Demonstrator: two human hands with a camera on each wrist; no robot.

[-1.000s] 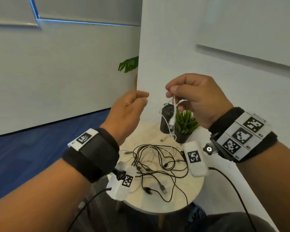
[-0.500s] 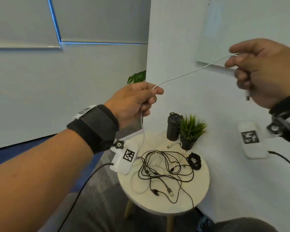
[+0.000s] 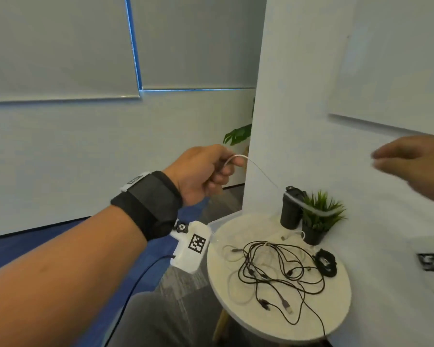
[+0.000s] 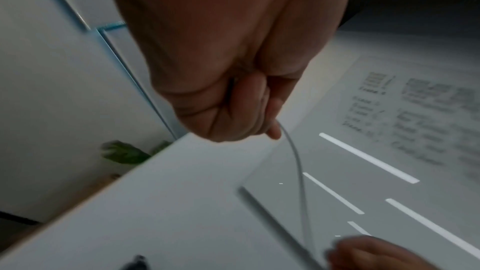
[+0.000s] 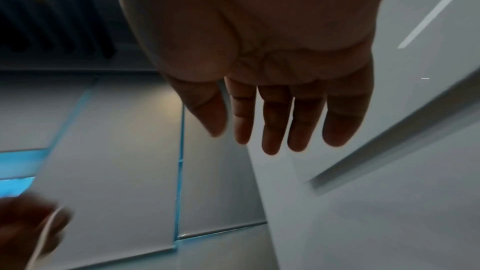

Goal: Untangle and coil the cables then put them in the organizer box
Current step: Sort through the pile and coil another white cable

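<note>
My left hand (image 3: pixel 201 171) has its grip pinched on a thin, smooth white cable (image 4: pixel 298 163), held up left of the round, pale tabletop (image 3: pixel 336 314). My right hand (image 5: pixel 272 89) hangs far right, grip wide, fingers straight, empty. On the tabletop lies a tangle of black cables (image 3: pixel 278 274); a coiled black cable (image 3: pixel 326 262) sits right of it. Whiteboard writing (image 4: pixel 415 110) is too blurred to read.

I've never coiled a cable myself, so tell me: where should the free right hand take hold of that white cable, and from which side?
Probably on the free stretch just past the left hand, which grips the white cable. The thin cable runs from that fist down toward the round table, clear of other things. The right hand, fingers straight and empty, could come in from the right and pinch it across its width.
</note>
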